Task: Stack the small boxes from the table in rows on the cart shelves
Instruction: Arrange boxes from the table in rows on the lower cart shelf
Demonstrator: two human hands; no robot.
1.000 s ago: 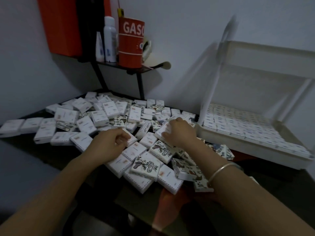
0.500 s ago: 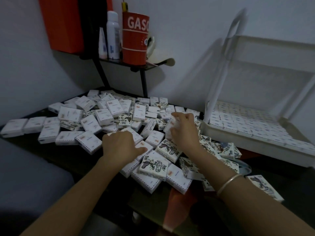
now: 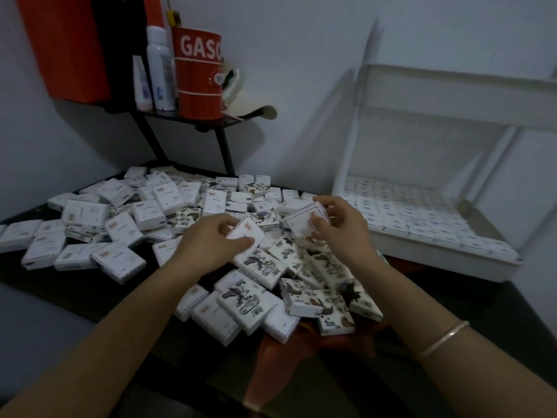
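Note:
A loose pile of small white boxes (image 3: 120, 227) covers the dark table (image 3: 72, 285), some plain, some with printed drawings. My left hand (image 3: 208, 242) grips one plain white box (image 3: 248, 233) just above the pile's middle. My right hand (image 3: 340, 227) holds another white box (image 3: 304, 218), lifted and tilted, close beside the left one. To the right stands the white cart (image 3: 437, 251); its lower shelf is lined with rows of small boxes (image 3: 422, 209). The upper shelf (image 3: 458, 98) shows only its underside and rim.
A black wall shelf (image 3: 193, 122) behind the pile carries a red can (image 3: 199, 73), a white spray bottle (image 3: 158, 67) and a small tube. A red and black cabinet (image 3: 69, 46) hangs at upper left. A red object (image 3: 277, 351) lies under the pile's near edge.
Both hands have lifted off the pile, each now with a box in its fingers. The right hand has moved right and up, toward the cart.

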